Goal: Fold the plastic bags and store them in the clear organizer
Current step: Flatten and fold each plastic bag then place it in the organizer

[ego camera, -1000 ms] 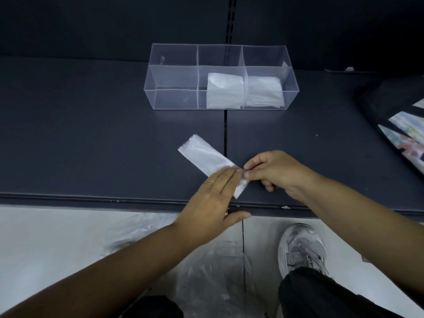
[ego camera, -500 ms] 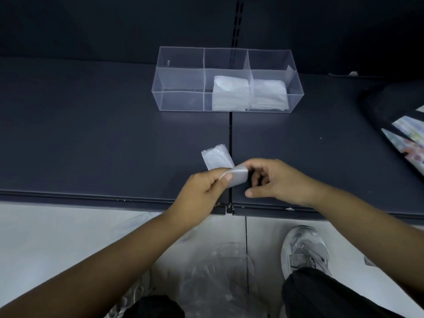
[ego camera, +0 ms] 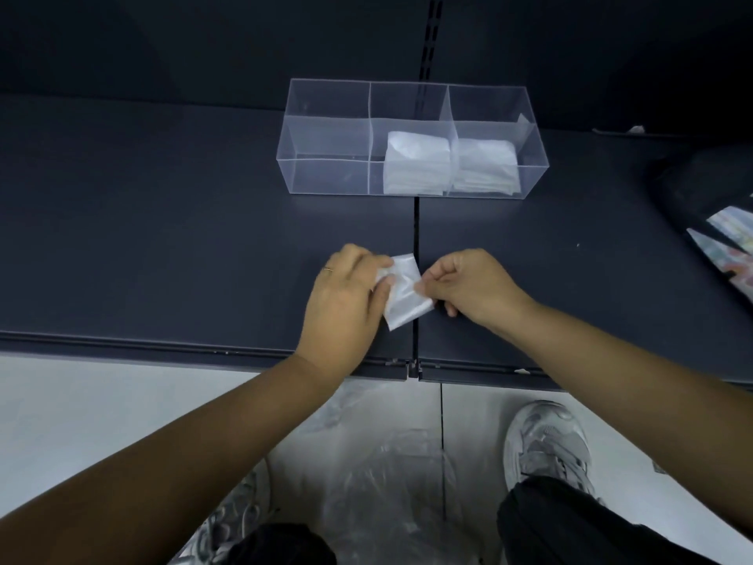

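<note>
Dark shelf [ego camera: 163,238]: open room left of the clear organizer [ego camera: 326,173], which sits at the back w/ folded stacks [ego camera: 417,161] in its mid & right compartments. Plastic bag [ego camera: 403,295] lies in front of the organizer; left hand [ego camera: 346,295] grips its left edge, right hand [ego camera: 468,287] pinches its right edge.

The dark shelf [ego camera: 163,246], two panels joined at a seam, carries the clear organizer [ego camera: 326,175] toward its back, a folded plastic bag [ego camera: 405,297] near the front edge, and a dark bag [ego camera: 699,189] at the right.
</note>
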`<state>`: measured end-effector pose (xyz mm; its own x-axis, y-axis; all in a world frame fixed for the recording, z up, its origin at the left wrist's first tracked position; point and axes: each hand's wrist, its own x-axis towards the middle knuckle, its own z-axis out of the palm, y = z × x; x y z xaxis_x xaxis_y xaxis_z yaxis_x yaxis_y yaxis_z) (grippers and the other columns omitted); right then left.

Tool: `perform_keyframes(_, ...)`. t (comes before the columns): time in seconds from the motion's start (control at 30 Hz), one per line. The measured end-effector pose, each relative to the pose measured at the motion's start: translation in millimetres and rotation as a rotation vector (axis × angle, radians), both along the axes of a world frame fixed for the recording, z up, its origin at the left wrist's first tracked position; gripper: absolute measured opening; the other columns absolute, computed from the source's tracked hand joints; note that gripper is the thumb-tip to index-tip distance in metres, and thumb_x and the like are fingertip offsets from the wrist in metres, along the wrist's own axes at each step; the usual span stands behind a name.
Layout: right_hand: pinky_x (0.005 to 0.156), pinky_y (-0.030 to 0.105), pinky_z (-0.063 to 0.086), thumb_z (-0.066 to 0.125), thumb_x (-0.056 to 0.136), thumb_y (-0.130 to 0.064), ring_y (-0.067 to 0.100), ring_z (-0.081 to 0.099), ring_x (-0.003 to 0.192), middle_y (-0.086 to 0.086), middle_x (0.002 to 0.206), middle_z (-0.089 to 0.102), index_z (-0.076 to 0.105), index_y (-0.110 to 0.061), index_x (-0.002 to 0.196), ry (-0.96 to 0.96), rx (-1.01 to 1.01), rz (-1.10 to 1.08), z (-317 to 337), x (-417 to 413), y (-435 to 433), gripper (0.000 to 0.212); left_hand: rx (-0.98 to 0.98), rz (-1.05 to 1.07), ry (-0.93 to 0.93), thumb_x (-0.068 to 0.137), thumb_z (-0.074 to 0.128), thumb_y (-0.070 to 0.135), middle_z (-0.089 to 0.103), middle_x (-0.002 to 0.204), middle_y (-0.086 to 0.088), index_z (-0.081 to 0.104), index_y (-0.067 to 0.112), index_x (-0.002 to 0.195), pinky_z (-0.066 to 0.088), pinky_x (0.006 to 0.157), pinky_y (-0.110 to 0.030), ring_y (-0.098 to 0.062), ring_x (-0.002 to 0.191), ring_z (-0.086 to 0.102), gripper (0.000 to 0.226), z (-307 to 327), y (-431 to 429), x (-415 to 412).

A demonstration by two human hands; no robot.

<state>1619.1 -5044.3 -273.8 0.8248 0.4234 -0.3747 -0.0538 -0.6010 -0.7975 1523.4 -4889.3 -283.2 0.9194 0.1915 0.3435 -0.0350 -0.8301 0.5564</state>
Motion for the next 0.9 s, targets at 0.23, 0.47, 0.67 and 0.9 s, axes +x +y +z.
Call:
perform_keyframes(0.23, 0.057, 0.023, 0.045, 0.069, 0.083, -0.015, 0.001, 0.053, 0.05, -0.009, 0.061, 0.062, 0.067, -0.02, 0.072, -0.151, -0.108, 0.009, 0, -4, 8, 0.013, 0.403, -0.121, 0.414, 0.096, 0.018, 0.051, 0.019, 0.159, 0.003, 0.022, 0.017, 0.151, -0.004, 0.118, -0.046, -0.02, 0.148, 0.007, 0.065, -27, -1, -1)
perform_keyframes(0.47, 0.079, 0.028, 0.037, 0.071, 0.081, -0.039, 0.012, 0.045, 0.087, -0.011, 0.089, 0.043, 0.06, -0.019, 0.101, -0.582, -0.264, 0.056, -18, -38, 0, 0.03, 0.445, -0.099, 0.513, 0.08, -0.01, 0.073, -0.005, 0.161, 0.006, -0.003, 0.022, 0.153, -0.011, 0.117, -0.049, -0.019, 0.148, -0.01, 0.089, -31, 5, -1)
perform_keyframes(0.67, 0.08, 0.028, 0.029, 0.066, 0.088, -0.027, 0.019, 0.05, 0.093, -0.01, 0.09, 0.044, 0.063, -0.016, 0.097, -0.636, -0.297, -0.005, -21, -39, -8, 0.014, 0.436, -0.041, 0.589, 0.073, -0.009, 0.079, -0.016, 0.16, 0.002, -0.012, 0.018, 0.151, -0.012, 0.116, -0.051, -0.02, 0.146, -0.02, 0.099, -30, 6, 0)
perform_keyframes(0.9, 0.084, 0.025, 0.026, 0.063, 0.088, -0.035, 0.011, 0.042, 0.095, -0.007, 0.098, 0.048, 0.061, -0.022, 0.084, -0.5, -0.297, -0.019, -18, -43, 5, 0.014, 0.448, 0.114, 0.624, 0.076, -0.008, 0.075, -0.016, 0.159, -0.013, -0.014, 0.004, 0.148, -0.009, 0.117, -0.05, -0.025, 0.146, -0.016, 0.102, -28, -9, -9)
